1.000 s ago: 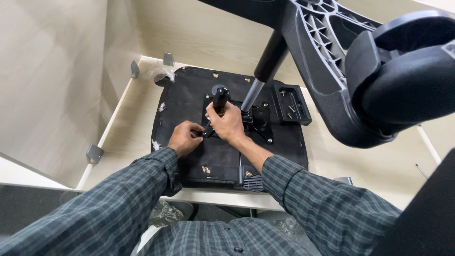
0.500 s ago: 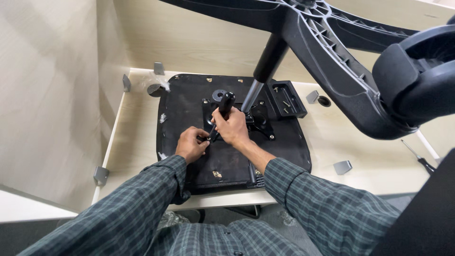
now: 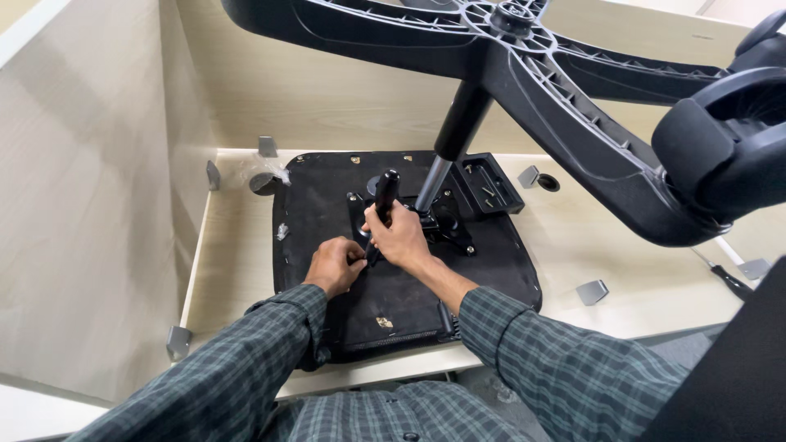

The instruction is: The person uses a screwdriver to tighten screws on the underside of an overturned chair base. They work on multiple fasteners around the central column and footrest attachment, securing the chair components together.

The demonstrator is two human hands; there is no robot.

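Your left hand lies palm down, fingers curled, forearm extended forward in a plaid sleeve. Your right hand is closed in a fist-like grip, knuckles up, wrist straight, just beside the left.

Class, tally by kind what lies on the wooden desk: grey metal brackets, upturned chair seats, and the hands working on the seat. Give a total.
Grey metal brackets: 6
Upturned black chair seat: 1
Hands: 2, left hand and right hand gripping the black tool handle
Total: 9
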